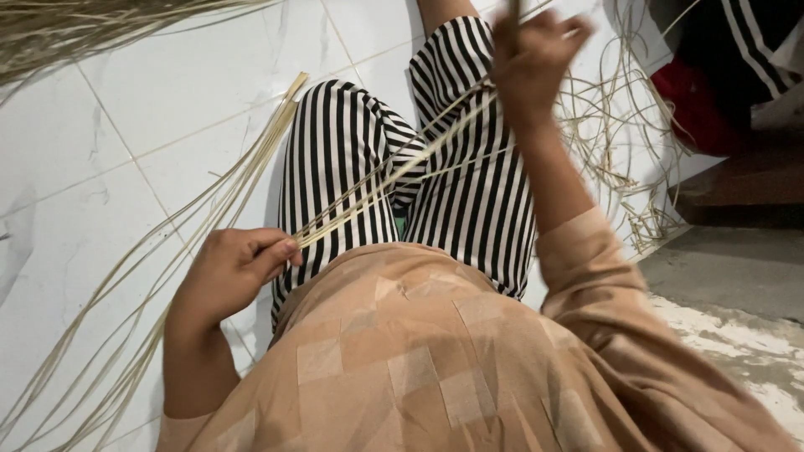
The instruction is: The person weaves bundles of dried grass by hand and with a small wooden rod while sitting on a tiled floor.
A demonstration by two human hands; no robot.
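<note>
My left hand (234,268) pinches the near end of a small bunch of thin pale cane strips (394,172) that stretch diagonally across my lap. My right hand (532,54) is raised higher up, blurred, with its fingers closed around the far part of the same strips. I sit on the floor in black-and-white striped trousers (343,151) and a tan checked top (435,351).
A long bundle of cane strips (201,218) lies on the white tiled floor (126,134) at my left. A loose tangle of strips (620,125) lies at my right. A red and black cloth thing (712,84) and a dark step (745,192) are at the upper right.
</note>
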